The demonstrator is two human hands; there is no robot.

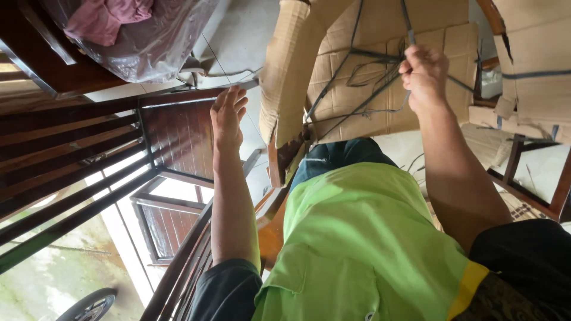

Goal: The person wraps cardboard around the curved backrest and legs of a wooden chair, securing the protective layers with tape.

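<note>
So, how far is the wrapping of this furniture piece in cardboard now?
Done, it seems: cardboard already covers the piece, and several dark straps cross it. In hand: the right hand is closed on one of them, while the left hand is open beside the dark wooden frame. Left: the loose strap ends look untied, and a wooden corner shows below the cardboard.

Above the right hand (423, 74), the dark strap (408, 21) runs off the top edge; its fist hides the grip, and the cardboard-wrapped furniture (380, 71) is cropped.
</note>
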